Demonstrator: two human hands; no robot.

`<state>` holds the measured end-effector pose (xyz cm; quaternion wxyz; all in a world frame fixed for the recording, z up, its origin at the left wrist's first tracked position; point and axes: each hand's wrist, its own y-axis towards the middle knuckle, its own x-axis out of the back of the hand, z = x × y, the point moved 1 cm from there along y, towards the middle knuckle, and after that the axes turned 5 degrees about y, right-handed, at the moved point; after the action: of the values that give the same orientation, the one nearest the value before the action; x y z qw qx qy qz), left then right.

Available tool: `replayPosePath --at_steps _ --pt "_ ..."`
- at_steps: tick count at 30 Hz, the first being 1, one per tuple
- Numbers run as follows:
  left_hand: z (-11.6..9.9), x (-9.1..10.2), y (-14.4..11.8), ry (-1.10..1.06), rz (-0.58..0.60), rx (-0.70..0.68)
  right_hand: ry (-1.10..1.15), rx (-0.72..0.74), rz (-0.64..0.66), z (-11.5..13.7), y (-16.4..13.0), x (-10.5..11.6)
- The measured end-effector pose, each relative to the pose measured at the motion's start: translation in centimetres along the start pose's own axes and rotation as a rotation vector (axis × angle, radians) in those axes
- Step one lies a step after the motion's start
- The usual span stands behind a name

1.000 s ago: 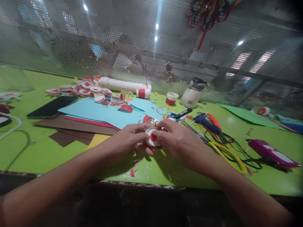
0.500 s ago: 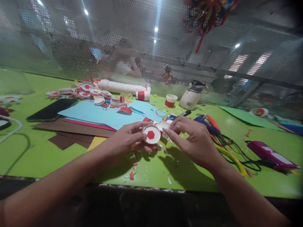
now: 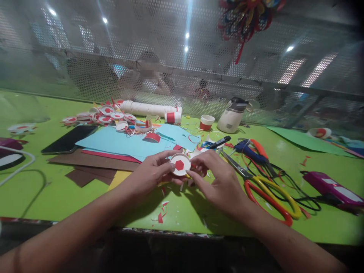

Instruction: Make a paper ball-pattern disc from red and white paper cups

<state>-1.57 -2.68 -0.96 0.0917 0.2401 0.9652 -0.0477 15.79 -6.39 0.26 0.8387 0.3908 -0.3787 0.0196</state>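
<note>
A small round white paper disc (image 3: 180,164) with a red hexagon at its middle sits near the centre of the frame. It is held up off the green table, its face tilted toward the camera.

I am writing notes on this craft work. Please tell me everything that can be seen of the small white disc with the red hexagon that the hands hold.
The white disc is small and round, seemingly paper, with a raised rim showing red along its top edge and a flat red hexagon at its centre. It is tilted up, face toward the camera, above the green table. The left hand pinches its left edge; the right hand has fingertips at its right and lower edge. Its back is hidden.
</note>
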Motion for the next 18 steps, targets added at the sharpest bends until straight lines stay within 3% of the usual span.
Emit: replayPosePath --at_steps 7,18 --pt "-0.63 -0.95 -0.8 0.153 0.019 0.027 -0.12 -0.007 0.154 0.44 -0.11 -0.53" --pt "-0.82 -1.02 -1.07 0.254 0.023 0.001 -0.114 -0.019 0.141 0.3 -0.24 -1.01"
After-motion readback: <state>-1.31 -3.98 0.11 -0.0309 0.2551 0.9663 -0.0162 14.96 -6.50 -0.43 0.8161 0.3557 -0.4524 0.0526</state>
